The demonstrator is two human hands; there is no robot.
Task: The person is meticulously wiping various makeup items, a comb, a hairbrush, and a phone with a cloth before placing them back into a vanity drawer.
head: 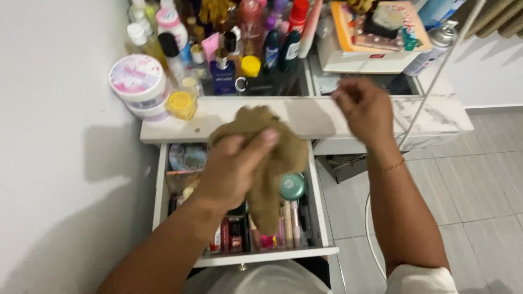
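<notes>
We see the left hand [231,166] with its fingers [260,140] curled tight around a soft, crumpled tan cloth [272,158], which hangs limp over the open white drawer [267,255]. The drawer is packed with slim tubes, small boxes and a round teal lid [292,186]. The right hand [366,109] hovers over the smooth marble-patterned counter [436,117]; it is blurred, its fingers loosely bent, and we cannot tell whether they pinch anything. At the counter's left end stand a squat round white jar [139,84] and a small yellow jar [181,104], in front of crowded glossy bottles [239,32]. A thin white cord [430,87] slants past the right hand.
</notes>
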